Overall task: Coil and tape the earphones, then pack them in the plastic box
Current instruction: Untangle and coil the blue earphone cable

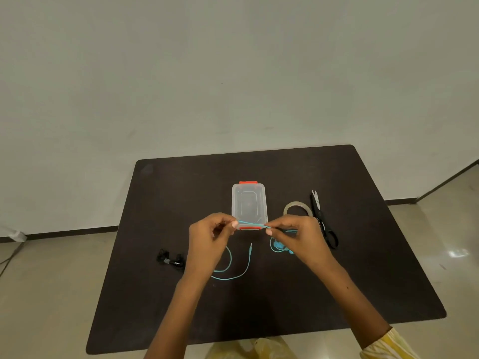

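Note:
Both my hands hold the turquoise earphone cable [251,224] stretched between them above the table. My left hand [210,237] pinches one end of the stretched strands and my right hand [295,235] pinches the other. The rest of the cable loops down onto the table, its plug [251,246] lying below the box, and the turquoise earbuds [281,246] lie under my right hand. The clear plastic box [249,203] with red clips stands closed just behind my hands. A roll of clear tape [297,209] lies right of the box.
Black scissors [324,221] lie right of the tape roll. A coiled black pair of earphones [169,259] sits on the left part of the dark table [181,198]. A yellow plastic bag [252,348] shows at the table's near edge.

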A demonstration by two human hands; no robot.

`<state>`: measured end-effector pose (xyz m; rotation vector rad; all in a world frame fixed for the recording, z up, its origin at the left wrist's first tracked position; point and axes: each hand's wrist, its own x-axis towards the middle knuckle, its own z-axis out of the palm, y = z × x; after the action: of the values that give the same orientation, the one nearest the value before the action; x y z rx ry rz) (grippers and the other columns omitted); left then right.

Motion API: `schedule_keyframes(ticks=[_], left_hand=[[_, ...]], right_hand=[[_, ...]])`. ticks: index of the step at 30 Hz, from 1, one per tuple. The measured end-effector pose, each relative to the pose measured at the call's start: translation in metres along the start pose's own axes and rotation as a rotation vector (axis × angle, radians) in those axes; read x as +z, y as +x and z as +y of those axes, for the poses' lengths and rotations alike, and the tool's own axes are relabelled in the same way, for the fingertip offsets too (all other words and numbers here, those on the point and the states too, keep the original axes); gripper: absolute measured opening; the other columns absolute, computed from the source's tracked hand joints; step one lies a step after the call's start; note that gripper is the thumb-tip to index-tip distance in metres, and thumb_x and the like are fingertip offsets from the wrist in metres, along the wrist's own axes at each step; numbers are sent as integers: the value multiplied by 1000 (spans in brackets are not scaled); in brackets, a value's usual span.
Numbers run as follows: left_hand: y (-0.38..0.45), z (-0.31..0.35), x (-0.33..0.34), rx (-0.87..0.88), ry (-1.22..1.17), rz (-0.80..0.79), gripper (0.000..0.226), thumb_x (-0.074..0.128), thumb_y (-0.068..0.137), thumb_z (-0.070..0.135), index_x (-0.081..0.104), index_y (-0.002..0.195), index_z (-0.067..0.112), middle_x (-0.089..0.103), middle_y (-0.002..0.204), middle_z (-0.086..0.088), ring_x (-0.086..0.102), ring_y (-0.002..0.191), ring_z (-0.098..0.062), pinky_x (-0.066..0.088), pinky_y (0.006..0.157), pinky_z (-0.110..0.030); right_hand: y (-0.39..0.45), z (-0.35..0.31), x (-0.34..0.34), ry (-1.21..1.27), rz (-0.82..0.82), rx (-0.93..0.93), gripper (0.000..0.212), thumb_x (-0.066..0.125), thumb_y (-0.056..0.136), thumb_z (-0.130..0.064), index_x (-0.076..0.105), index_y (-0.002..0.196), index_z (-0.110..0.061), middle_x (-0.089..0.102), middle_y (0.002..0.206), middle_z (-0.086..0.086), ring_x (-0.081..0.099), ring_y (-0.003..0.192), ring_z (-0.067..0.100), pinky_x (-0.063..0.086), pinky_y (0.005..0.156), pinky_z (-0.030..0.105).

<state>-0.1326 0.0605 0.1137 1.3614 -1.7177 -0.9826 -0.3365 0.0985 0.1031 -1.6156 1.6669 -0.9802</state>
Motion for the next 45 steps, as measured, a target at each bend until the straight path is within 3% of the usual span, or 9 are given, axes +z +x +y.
schedule_keyframes(ticks=[3, 6, 11, 16, 22, 27, 35, 41, 45], left_hand=[[-1, 4, -2, 92, 276, 13, 24, 64, 87, 4, 70, 110, 10, 74, 100, -7, 70, 89, -17, 48, 82, -14], [-2, 20, 4, 217, 241, -69, 35, 65, 87, 7, 63, 122, 10, 69, 115, -6, 67, 101, -14, 44, 90, -10], [1, 37, 19, 208, 111, -154, 24, 72, 81, 13, 73, 105, 14, 71, 101, -3, 66, 94, -12, 53, 86, -20], [10, 41, 12, 55, -46, -184, 19, 80, 70, 11, 77, 89, 13, 71, 76, 10, 70, 74, -2, 52, 70, -10], [11, 44, 9, 49, -63, -116, 18, 77, 74, 8, 76, 91, 9, 70, 74, 11, 67, 69, 6, 50, 67, -6], [12, 34, 9, -41, -17, -121, 7, 70, 83, 11, 74, 89, 9, 70, 89, 0, 67, 79, -9, 56, 73, -18], [9, 30, 10, -93, -106, -150, 8, 61, 90, 13, 64, 91, 6, 70, 89, -3, 68, 82, -14, 57, 69, -21], [4, 28, 14, -69, -108, -136, 8, 60, 91, 17, 64, 88, 9, 71, 83, 2, 65, 75, -4, 49, 61, -13], [3, 24, 20, -78, -152, -76, 7, 57, 92, 16, 61, 89, 11, 71, 81, 3, 68, 79, -4, 54, 66, -20]], right_hand=[[-1, -4, -3, -83, 43, -38, 16, 75, 79, -15, 76, 95, -16, 75, 89, -4, 66, 78, 0, 54, 76, 13], [0, -14, -3, -134, 22, -111, 15, 75, 79, -16, 77, 93, -18, 74, 86, -5, 64, 76, 0, 55, 72, 18], [2, -28, -1, -230, 25, -231, 14, 74, 78, -9, 76, 91, -15, 75, 84, -1, 68, 76, 9, 55, 70, 24], [-4, -32, 0, -149, 57, -245, 10, 75, 78, -11, 73, 88, -13, 72, 83, -3, 65, 76, 4, 54, 70, 23], [-16, -25, 7, -107, 88, -189, 45, 79, 70, -4, 63, 112, -11, 54, 123, 2, 51, 115, 7, 45, 93, 11], [-17, -18, -5, -2, 185, -138, 17, 75, 77, -4, 73, 93, -10, 68, 93, -1, 66, 89, 8, 58, 73, 28], [-11, -21, -7, -196, 34, -146, 24, 74, 79, -11, 72, 101, -21, 60, 86, -15, 61, 79, 4, 50, 69, 14], [-6, -21, -8, -243, 70, -125, 16, 84, 67, -19, 70, 73, -15, 51, 86, -20, 54, 80, -3, 48, 62, 8], [-2, -23, -11, -254, 34, -82, 21, 83, 67, -27, 63, 72, -20, 56, 84, -16, 57, 81, 6, 56, 66, 31]])
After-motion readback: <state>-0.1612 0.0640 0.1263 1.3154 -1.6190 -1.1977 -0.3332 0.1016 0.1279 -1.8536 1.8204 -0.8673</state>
